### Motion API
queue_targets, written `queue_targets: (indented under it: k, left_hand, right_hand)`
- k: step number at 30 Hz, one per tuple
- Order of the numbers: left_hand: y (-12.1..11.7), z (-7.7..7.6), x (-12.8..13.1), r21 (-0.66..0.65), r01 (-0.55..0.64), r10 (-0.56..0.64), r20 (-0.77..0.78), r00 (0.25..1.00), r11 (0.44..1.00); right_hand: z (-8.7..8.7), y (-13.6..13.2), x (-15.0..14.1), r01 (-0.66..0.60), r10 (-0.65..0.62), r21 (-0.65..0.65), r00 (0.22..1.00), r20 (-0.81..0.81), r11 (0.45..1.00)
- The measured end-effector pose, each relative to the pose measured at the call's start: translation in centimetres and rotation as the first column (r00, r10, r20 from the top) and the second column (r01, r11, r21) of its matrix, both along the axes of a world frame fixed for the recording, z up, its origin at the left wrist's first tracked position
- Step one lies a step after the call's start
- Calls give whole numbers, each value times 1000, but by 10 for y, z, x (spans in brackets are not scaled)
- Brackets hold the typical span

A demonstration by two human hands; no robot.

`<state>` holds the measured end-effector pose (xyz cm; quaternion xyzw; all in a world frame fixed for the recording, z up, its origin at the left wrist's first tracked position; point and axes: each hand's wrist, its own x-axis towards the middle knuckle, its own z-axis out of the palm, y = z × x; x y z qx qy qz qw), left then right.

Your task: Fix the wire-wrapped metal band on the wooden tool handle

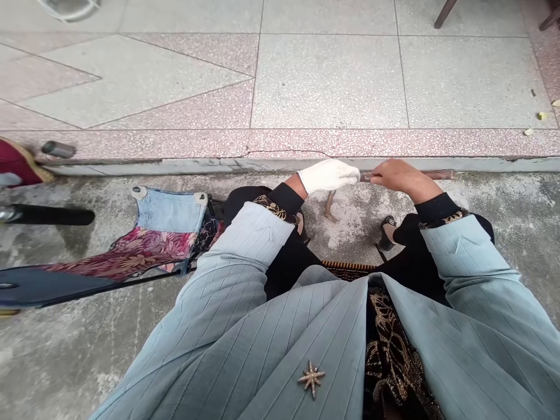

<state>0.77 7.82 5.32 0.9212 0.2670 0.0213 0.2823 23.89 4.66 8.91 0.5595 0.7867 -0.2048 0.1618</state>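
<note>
My left hand [335,175], in a white glove, is closed around the left end of a brown stick [440,174]. The bare right hand [396,174] is wrapped round its middle, and the stick juts out to the right past my fingers. Between the two hands a short darker stretch of it shows. Below the glove hangs a curved brown piece [330,208], like a bent twig or hook. Whether it is joined to the stick is hidden by the glove.
A raised tiled step [328,81] runs along the front. At left lie a folding chair [161,233] with patched fabric, a black tube [52,214], a maroon shoe [17,163] and a small dark cylinder [59,149]. My shoes rest on rough concrete.
</note>
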Motion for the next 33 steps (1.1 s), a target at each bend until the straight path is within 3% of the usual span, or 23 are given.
queue_targets:
  k: [3, 7, 11, 15, 17, 19, 23, 25, 27, 30, 33]
  left_hand:
    - [5, -1, -7, 38, -15, 14, 13, 1000, 999]
    - [10, -5, -9, -23, -21, 23, 95, 995, 1000]
    - [9, -6, -3, -132, -56, 86, 235, 968, 990]
    - [4, -3, 4, -133, -77, 98, 162, 982, 988]
    - [0, -2, 7, -161, -42, 60, 111, 992, 986]
    - [-3, -2, 9, -189, -2, 20, 96, 995, 982]
    - [-6, -6, 10, -142, 33, -28, 32, 999, 989]
    - [-6, -8, 10, -81, 34, -36, -25, 999, 996]
    - [-6, -9, 9, -19, 42, -43, -73, 996, 999]
    - [-7, -7, 8, 1, 82, -81, -97, 992, 997]
    - [-8, -4, 7, -50, 91, -94, -62, 994, 995]
  right_hand:
    - [0, -6, -4, -132, 100, -189, 981, -169, 973]
    - [9, -11, 5, -187, 24, -268, 857, -514, 945]
    - [26, -13, 16, 41, -139, -152, 677, -723, 988]
    - [31, -10, 19, 291, -226, -59, 584, -780, 955]
    - [27, -6, 18, 363, -228, 15, 615, -755, 932]
    - [20, -3, 15, 391, -218, 123, 716, -664, 912]
    - [11, 0, 6, 244, -171, 258, 946, -276, 935]
    - [8, -1, 1, 111, -98, 167, 992, -84, 980]
    - [5, -3, -3, -12, 11, -34, 1000, -22, 999]
    - [5, -6, -2, -145, 83, -315, 976, -203, 938]
    - [13, -9, 8, -197, 1, -388, 892, -452, 900]
